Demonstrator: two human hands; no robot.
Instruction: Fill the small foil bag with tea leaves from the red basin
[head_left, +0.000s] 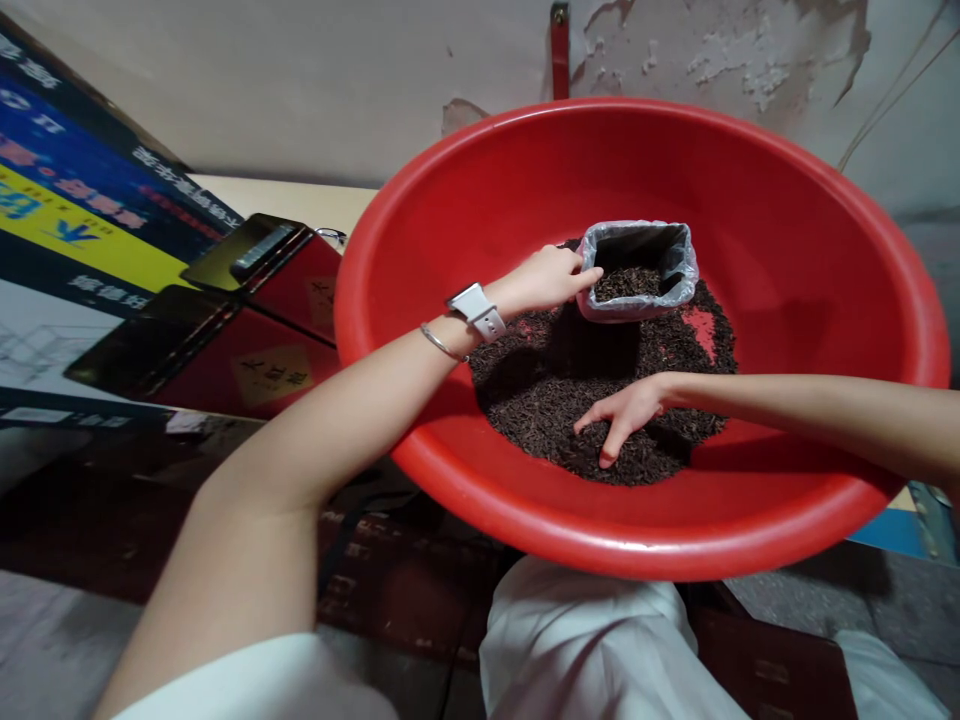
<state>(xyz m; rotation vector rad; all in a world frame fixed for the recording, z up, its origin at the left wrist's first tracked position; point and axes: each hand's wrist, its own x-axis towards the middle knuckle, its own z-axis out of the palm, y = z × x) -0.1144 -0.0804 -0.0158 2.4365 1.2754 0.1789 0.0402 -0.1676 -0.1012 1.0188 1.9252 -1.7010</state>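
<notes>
My left hand [553, 277], with a white watch [478, 311] on its wrist, grips the left rim of a square tin lined with a clear plastic bag [679, 288]. Dark tea leaves [631, 282] partly fill this tin, which is tilted with its mouth towards me. Below it, more loose tea leaves [536, 420] cover the bottom of a large red basin [817, 290]. My right hand [628, 413] reaches down onto these leaves with its thumb and fingers apart. Its fingertips touch the pile, and nothing is visibly held in them.
Two red tins with dark lids, one nearer [262, 365] and one farther [304, 285], lie left of the basin. Behind them leans a large printed box [97, 225]. A wall [315, 90] with peeling paint rises at the back. My knee [592, 630] is below the basin's front rim.
</notes>
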